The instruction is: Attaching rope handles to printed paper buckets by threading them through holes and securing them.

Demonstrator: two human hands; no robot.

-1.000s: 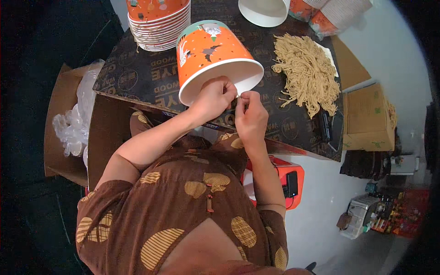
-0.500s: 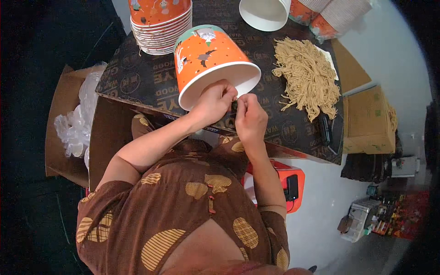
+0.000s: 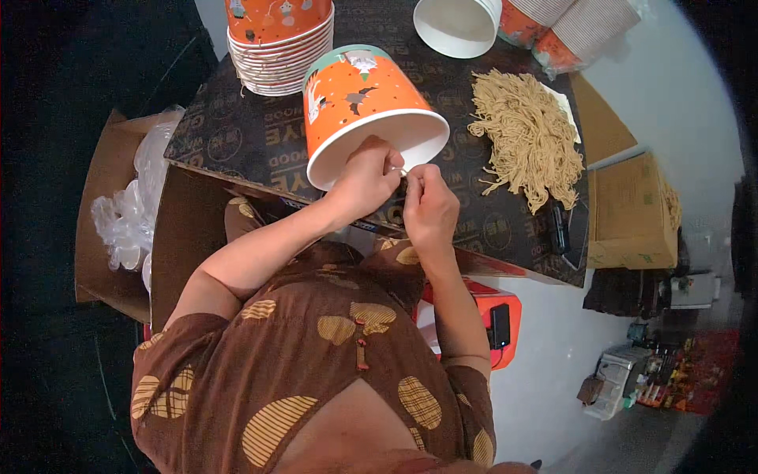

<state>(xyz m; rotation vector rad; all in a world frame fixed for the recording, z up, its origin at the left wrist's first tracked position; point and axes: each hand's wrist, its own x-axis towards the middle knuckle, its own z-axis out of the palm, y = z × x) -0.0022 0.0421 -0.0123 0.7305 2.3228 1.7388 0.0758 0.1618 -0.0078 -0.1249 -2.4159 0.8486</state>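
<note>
An orange paper bucket (image 3: 371,101) with a bat print, green base band and white rim lies tilted on the table, its mouth toward me. My left hand (image 3: 369,175) reaches to the lower rim, fingers partly inside the mouth and closed in a pinch. Just right of it, my right hand (image 3: 432,201) is also pinched closed. A short bit of pale cord (image 3: 401,171) shows between the two sets of fingertips, at the rim. The rest of the cord is hidden by the fingers.
A heap of tan cords (image 3: 527,134) lies at the right, a black tool (image 3: 559,229) below it. Nested orange buckets (image 3: 281,51) stand far left; a white bucket (image 3: 458,28) and wrapped stacks (image 3: 588,35) lie at the back. Open cartons (image 3: 118,158) flank the table (image 3: 245,130).
A pale bit of cord now shows between my fingertips, where it was barely visible before. My hands and the bucket have hardly moved; the view has shifted slightly.
</note>
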